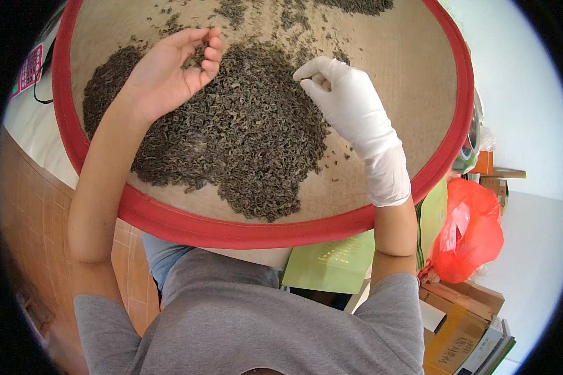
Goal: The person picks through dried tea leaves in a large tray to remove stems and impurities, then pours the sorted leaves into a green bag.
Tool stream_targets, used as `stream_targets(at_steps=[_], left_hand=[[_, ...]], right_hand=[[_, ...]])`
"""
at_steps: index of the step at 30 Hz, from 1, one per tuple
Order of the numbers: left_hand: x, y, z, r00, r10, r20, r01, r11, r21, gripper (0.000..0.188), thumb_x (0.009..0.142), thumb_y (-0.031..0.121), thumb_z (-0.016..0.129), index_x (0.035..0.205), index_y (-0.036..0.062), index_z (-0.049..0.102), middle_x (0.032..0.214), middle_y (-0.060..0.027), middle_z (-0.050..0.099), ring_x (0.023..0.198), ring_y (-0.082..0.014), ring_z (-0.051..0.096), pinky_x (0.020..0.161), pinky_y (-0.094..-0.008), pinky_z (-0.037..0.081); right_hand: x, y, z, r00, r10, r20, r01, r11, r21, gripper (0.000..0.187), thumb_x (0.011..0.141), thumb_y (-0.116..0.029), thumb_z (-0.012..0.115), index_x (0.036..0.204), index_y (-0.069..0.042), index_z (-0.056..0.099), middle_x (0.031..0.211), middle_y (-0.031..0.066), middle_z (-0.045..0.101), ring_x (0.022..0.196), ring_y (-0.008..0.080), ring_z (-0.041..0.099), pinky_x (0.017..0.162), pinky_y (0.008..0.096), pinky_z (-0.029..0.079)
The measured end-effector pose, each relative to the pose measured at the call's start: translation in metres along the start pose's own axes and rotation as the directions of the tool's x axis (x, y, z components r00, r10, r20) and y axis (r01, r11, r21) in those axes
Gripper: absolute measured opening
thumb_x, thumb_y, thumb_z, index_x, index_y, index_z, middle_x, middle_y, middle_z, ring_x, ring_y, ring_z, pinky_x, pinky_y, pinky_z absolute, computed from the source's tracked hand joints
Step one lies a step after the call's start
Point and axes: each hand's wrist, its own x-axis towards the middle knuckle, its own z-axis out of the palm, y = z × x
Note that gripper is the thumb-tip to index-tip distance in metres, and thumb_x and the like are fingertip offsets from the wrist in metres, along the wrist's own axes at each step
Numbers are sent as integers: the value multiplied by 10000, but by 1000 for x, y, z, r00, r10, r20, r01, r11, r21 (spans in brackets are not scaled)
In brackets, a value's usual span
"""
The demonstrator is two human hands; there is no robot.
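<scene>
A broad heap of dark, curled dried tea leaves [250, 125] lies on a round woven tray [394, 69] with a red cloth rim. Over the heap's upper left, my bare left hand [175, 72] is turned partly palm up. Its fingers curl around a few dark leaves that show in the hollow. My right hand [341, 100] wears a white glove and hovers at the heap's right edge. Thumb and forefinger are pinched together there; a tiny dark speck shows at their tips, too small to name.
Thin scatters and another tea pile [363, 5] lie toward the tray's far side. Green bags [331, 262] sit below the near rim. To the right are a red plastic bag [466, 231] and cardboard boxes [456, 331]. A pink-edged device [31, 67] stands at far left.
</scene>
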Motion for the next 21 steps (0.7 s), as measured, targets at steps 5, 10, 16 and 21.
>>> stream_targets(at_steps=[5, 10, 16, 21], left_hand=[[-4, -3, 6, 999, -18, -33, 20, 998, 61, 191, 970, 140, 473, 1078, -13, 514, 929, -34, 532, 793, -99, 535, 691, -207, 494], [-11, -12, 20, 998, -62, -19, 65, 982, 175, 284, 980, 175, 446, 1151, -46, 499, 1061, -96, 546, 911, -157, 586, 832, -254, 538], [-9, -17, 14, 992, -102, 74, 101, 995, 16, 338, 1001, 180, 379, 1184, -93, 456, 1149, -141, 526, 1064, -218, 558, 956, -306, 508], [-10, -10, 18, 999, -38, 11, 38, 999, -32, 390, 1002, 149, 341, 1259, -141, 391, 1276, -185, 498, 1170, -270, 528, 994, -313, 491]], right_hand=[[2, -18, 3, 995, 95, -32, -85, 970, 227, 148, 854, -56, 642, 998, -68, 672, 788, -4, 642, 699, 64, 557, 673, 210, 476], [7, -48, 15, 995, -17, -101, 75, 791, 608, 177, 868, -44, 646, 1039, -81, 672, 874, -15, 664, 779, 55, 584, 710, 202, 487], [16, -52, 24, 961, -144, -235, 228, 894, 385, 250, 850, -8, 631, 1086, -85, 662, 886, 29, 643, 739, 79, 586, 682, 215, 485], [19, -43, 29, 963, -41, -267, 159, 886, 435, 199, 840, 9, 604, 1010, -77, 661, 898, 79, 648, 756, 162, 631, 687, 255, 506]])
